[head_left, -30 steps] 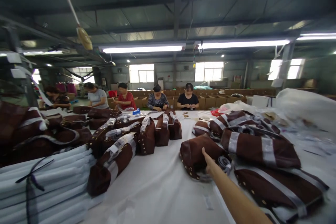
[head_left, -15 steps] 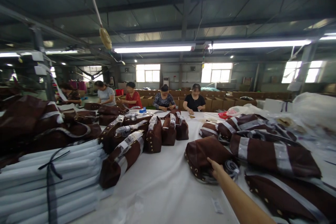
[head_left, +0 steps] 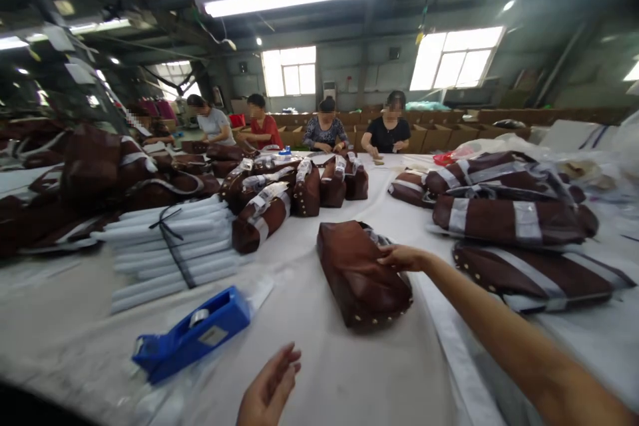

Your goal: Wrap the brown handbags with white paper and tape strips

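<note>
My right hand (head_left: 402, 257) reaches in from the right and grips the side of a brown leather handbag (head_left: 357, 273), thumb and fingers closed on the leather. The bag lies on the white tabletop with a row of metal studs along its near edge. Low in the middle, my left hand (head_left: 272, 386) is held over the table with its fingers loosely apart and nothing in it. It is nearest to a blue tape dispenser (head_left: 200, 333), which stands to its left with a roll in it.
White wrapped rolls (head_left: 174, 246) tied with a black ribbon lie at left. Brown bags with taped wrapping (head_left: 262, 213) stand behind, and more bags (head_left: 486, 219) are piled at right. Several co-workers (head_left: 327, 126) sit across the table before cardboard boxes (head_left: 439, 136).
My right hand has brought the handbag nearer and turned it, so its studs face me. My left hand and the blue tape dispenser have come into view as the camera tilted down.
</note>
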`<state>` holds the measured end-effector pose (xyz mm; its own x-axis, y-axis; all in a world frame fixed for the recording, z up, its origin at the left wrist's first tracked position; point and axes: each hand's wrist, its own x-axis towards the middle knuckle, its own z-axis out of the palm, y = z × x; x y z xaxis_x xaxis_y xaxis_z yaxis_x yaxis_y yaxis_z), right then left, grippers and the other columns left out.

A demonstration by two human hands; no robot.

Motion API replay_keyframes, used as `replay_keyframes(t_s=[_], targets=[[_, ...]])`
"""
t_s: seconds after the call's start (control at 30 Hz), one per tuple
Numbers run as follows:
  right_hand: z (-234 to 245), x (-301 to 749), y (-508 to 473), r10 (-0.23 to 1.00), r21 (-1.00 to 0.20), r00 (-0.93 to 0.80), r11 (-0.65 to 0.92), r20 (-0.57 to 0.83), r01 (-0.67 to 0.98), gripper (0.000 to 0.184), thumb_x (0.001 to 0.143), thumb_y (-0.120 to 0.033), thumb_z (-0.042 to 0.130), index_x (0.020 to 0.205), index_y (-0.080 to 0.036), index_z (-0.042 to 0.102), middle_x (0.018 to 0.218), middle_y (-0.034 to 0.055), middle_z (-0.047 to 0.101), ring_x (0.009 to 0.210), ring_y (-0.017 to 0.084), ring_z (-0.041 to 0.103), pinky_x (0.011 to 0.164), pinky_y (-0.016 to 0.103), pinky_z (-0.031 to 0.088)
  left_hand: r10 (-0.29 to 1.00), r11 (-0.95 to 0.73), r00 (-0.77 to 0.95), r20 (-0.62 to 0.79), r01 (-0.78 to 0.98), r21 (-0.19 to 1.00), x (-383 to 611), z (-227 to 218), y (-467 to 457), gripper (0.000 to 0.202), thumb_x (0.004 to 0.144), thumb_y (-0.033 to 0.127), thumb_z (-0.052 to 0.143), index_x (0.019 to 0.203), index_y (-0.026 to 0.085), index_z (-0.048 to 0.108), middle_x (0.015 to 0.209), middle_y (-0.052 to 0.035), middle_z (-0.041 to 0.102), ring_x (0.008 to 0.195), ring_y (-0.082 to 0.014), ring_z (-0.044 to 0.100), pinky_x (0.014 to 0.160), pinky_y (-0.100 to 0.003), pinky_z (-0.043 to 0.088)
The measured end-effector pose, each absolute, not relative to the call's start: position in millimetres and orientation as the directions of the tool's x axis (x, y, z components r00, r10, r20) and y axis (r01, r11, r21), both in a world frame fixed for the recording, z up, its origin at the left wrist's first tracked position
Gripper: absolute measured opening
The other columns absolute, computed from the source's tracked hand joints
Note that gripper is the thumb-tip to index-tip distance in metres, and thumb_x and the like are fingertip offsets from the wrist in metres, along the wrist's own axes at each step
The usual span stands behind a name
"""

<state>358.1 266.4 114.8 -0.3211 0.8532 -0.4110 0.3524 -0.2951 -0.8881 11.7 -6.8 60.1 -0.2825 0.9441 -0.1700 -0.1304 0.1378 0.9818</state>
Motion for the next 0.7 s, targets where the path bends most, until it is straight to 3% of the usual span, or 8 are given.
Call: replay_keyframes(t_s=[0.1,0.23,0.33,0.4,0.47,0.53,0.63,0.7], targets=[[125.8,353.1,245.4,0.821,-0.868,-0.423,-0.165,-0.384,0.467,0.038,0.062,-0.013,0.080,0.100,-0.019,0.076,0.095,0.0040,0.077,0.092,0.026,0.071,0.091,0.042,0.056,0.967,0.028,-0.254,-0.007,0.077,0.997,8.5,82.3,-3.8,0.058,0.080,0.061,0.069,0.121,0.020,0.068,0.119,-0.0119,0.072,0.109,-0.0278,0.069,0.095,-0.040,0.057],[144.1,338.1,220.5,0.902,-0.839,-0.376,0.030,-0.212,0.543,0.039,0.075,-0.026,0.075,0.114,-0.021,0.074,0.117,0.0064,0.073,0.120,0.032,0.061,0.114,0.049,0.036,0.930,-0.228,-0.149,0.335,0.479,0.847,17.8,118.8,14.1,0.036,0.096,0.043,0.057,0.125,0.024,0.066,0.128,-0.0070,0.068,0.116,-0.0226,0.065,0.100,-0.039,0.054],[160.3,318.3,193.8,0.943,-0.761,-0.328,0.254,0.056,0.597,0.045,0.090,-0.040,0.060,0.132,-0.022,0.064,0.142,0.0074,0.059,0.137,0.030,0.047,0.120,0.046,0.028,0.847,-0.437,0.038,0.530,0.618,0.654,37.6,145.5,50.1,0.032,0.100,0.033,0.052,0.128,0.024,0.063,0.131,-0.0050,0.066,0.126,-0.0201,0.059,0.111,-0.039,0.045],[164.3,304.0,171.9,0.885,-0.580,-0.365,0.466,0.290,0.668,0.049,0.097,-0.044,0.050,0.139,-0.021,0.057,0.147,0.0091,0.053,0.138,0.028,0.046,0.119,0.045,0.032,0.805,-0.504,0.123,0.581,0.658,0.559,53.3,157.1,80.9,0.033,0.101,0.031,0.047,0.130,0.022,0.062,0.133,-0.0060,0.065,0.128,-0.0191,0.057,0.112,-0.037,0.043],[157.1,294.6,149.0,0.782,-0.342,-0.464,0.608,0.417,0.716,0.055,0.098,-0.048,0.047,0.145,-0.018,0.050,0.150,0.0121,0.050,0.140,0.029,0.043,0.119,0.048,0.032,0.795,-0.533,0.230,0.561,0.707,0.465,66.1,159.3,107.5,0.036,0.102,0.032,0.047,0.134,0.021,0.059,0.138,-0.0083,0.061,0.134,-0.0205,0.052,0.114,-0.039,0.041],[139.8,294.3,127.9,0.723,-0.193,-0.564,0.668,0.399,0.719,0.068,0.095,-0.053,0.053,0.150,-0.016,0.042,0.153,0.0140,0.045,0.144,0.030,0.037,0.121,0.053,0.026,0.787,-0.582,0.398,0.470,0.733,0.354,71.3,150.8,122.6,0.047,0.099,0.041,0.053,0.141,0.020,0.052,0.144,-0.0106,0.056,0.139,-0.0241,0.046,0.116,-0.044,0.037],[109.7,306.7,105.2,0.711,-0.093,-0.623,0.680,0.326,0.728,0.090,0.086,-0.055,0.065,0.157,-0.015,0.026,0.157,0.0148,0.038,0.147,0.032,0.030,0.121,0.055,0.025,0.744,-0.663,0.603,0.288,0.721,0.201,64.1,126.0,122.6,0.083,0.083,0.056,0.071,0.151,0.021,0.038,0.154,-0.0123,0.043,0.146,-0.0289,0.035,0.119,-0.052,0.031],[96.3,315.3,98.2,0.729,-0.056,-0.613,0.656,0.305,0.753,0.097,0.083,-0.047,0.072,0.158,-0.016,0.020,0.160,0.0138,0.032,0.149,0.033,0.026,0.120,0.054,0.029,0.724,-0.684,0.650,0.231,0.720,0.117,55.5,110.1,115.4,0.101,0.074,0.052,0.081,0.154,0.022,0.029,0.160,-0.0128,0.032,0.149,-0.0298,0.027,0.120,-0.052,0.027]])
